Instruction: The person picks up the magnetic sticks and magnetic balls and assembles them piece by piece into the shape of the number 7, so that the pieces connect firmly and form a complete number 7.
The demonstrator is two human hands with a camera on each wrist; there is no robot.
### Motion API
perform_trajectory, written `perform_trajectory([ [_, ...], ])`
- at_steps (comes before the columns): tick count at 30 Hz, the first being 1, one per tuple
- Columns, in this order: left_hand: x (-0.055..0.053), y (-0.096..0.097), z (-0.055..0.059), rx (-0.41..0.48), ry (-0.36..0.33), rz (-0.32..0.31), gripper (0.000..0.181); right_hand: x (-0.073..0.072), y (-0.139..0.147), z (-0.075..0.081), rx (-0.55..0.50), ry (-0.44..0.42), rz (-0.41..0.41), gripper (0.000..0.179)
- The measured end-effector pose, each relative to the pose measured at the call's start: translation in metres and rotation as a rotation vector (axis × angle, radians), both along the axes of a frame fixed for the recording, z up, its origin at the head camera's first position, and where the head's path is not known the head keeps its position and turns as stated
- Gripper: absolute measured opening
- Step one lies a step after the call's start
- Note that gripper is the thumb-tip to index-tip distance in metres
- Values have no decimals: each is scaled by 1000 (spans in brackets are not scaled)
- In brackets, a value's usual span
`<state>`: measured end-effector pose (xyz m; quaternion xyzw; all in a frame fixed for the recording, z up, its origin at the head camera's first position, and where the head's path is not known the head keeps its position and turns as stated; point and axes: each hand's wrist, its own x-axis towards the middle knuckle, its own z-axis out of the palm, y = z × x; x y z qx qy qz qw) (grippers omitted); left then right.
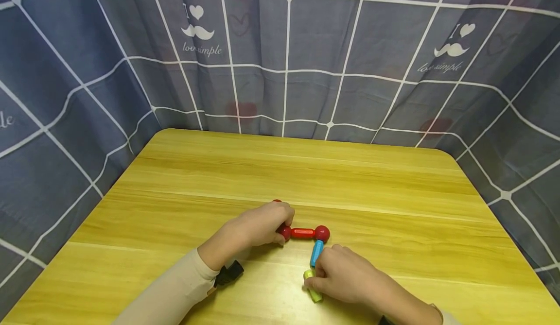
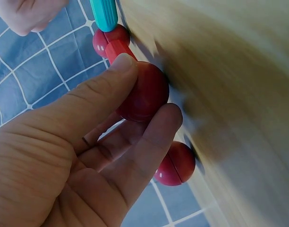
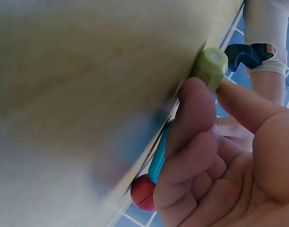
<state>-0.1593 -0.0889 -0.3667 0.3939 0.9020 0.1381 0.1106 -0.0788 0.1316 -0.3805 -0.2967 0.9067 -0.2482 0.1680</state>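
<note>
My left hand [image 1: 262, 222] pinches a red ball [image 2: 148, 92] between thumb and fingertip at the table. From that ball a short red toy building rod [image 1: 303, 233] runs right to another red ball [image 1: 322, 233]. A blue rod [image 1: 317, 253] extends from this second ball toward the near side. My right hand [image 1: 350, 275] holds a yellow-green rod [image 3: 211, 66] between thumb and fingers. Its far end lies close to the blue rod's near end; whether they touch, I cannot tell. One more red ball [image 2: 178, 164] sits just beyond my left hand, mostly hidden in the head view.
The wood-grain table [image 1: 210, 169] has rounded far corners. A grey-blue curtain [image 1: 315, 38] with white grid lines hangs behind it and along both sides. A black wrist device [image 1: 229, 272] is strapped under the left sleeve's cuff.
</note>
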Motion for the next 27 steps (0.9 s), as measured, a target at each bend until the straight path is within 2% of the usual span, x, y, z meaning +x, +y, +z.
perform_trajectory([
  [8, 1, -1, -1, -16, 3, 9, 27, 0, -1, 2, -36, 47, 75, 25],
  [15, 1, -2, -2, -1, 11, -3, 27, 0, -5, 2, -76, 63, 123, 21],
  [20, 1, -1, -2, 7, 22, -17, 27, 1, -9, 2, -85, 131, 159, 21],
  [24, 1, -1, -1, -4, 36, -17, 27, 1, -9, 3, -112, 148, 154, 13],
  [27, 2, -1, 0, -10, 45, -11, 27, -3, -7, 5, -162, 192, 131, 10],
])
